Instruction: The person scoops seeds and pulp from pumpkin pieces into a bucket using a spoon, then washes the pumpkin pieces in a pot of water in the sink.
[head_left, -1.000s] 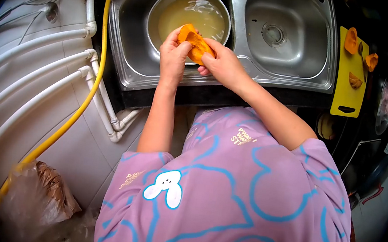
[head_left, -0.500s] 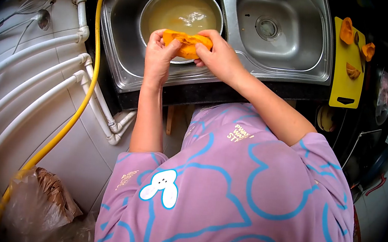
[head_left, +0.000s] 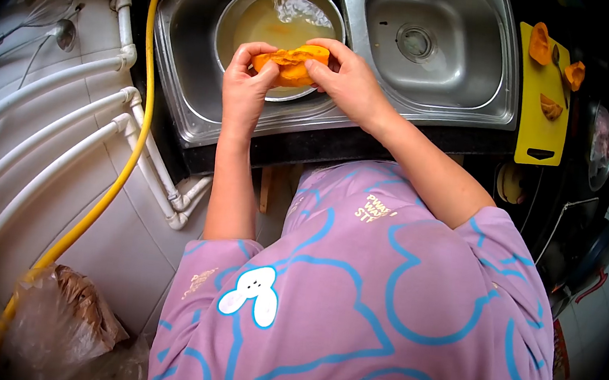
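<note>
Between my two hands is an orange piece of pumpkin (head_left: 292,65), hollowed along its upper side. My left hand (head_left: 248,73) grips its left end with thumb and fingers. On the right end, my right hand (head_left: 348,82) is closed, its thumb pressed near the hollow. Just beyond and below the piece, a round metal bowl (head_left: 227,17) of cloudy yellowish water (head_left: 262,24) sits in the left sink basin. The piece hides part of the bowl's near rim.
At right lies a yellow cutting board (head_left: 540,137) with pumpkin pieces (head_left: 539,44) and a spoon (head_left: 559,65). The right sink basin (head_left: 436,70) has a drain. A yellow hose (head_left: 151,85) and white pipes (head_left: 41,81) run along the left; a plastic bag (head_left: 53,319) lies below.
My thumbs have shifted on the pumpkin, and more of its hollow now shows. The bright reflection on the water has moved toward the bowl's far side.
</note>
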